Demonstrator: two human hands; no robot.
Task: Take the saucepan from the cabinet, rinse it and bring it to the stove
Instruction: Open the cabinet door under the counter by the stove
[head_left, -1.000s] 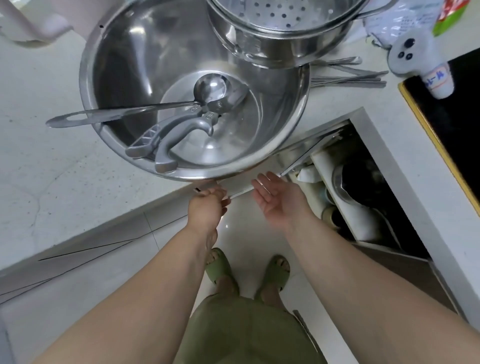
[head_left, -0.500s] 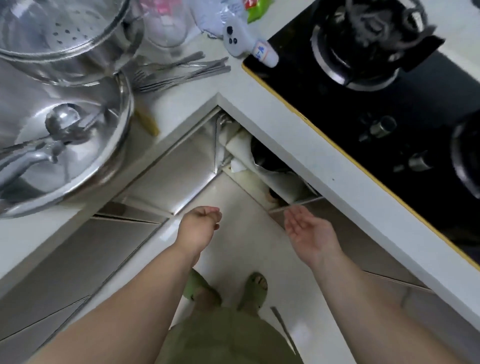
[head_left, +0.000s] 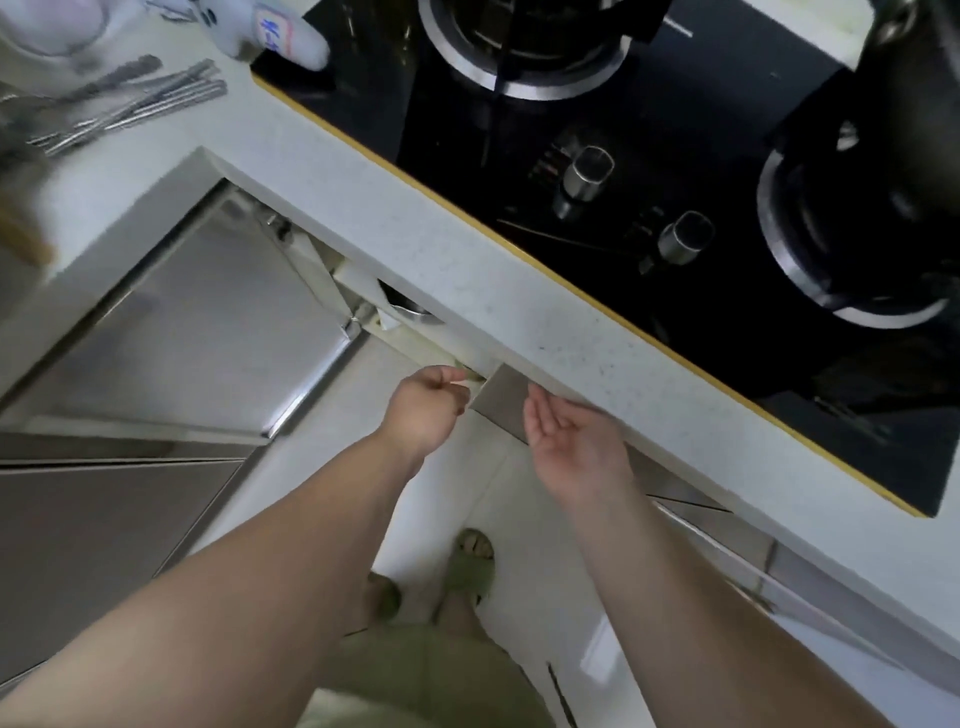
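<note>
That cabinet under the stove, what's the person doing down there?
A person stands at the white speckled countertop beside the black glass gas stove. The left hand, loosely curled, reaches to the open cabinet's edge beside a grey metal cabinet door; the right hand hovers open, palm up, holding nothing. A shiny steel pot rim peeks out from inside. Nothing has been taken out yet.

Both empty hands, left (head_left: 423, 408) and right (head_left: 569, 436), reach under the countertop (head_left: 467, 260) beside the stove (head_left: 649, 182).

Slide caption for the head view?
Both hands, left hand and right hand, reach toward the open cabinet beneath the stove.
</note>
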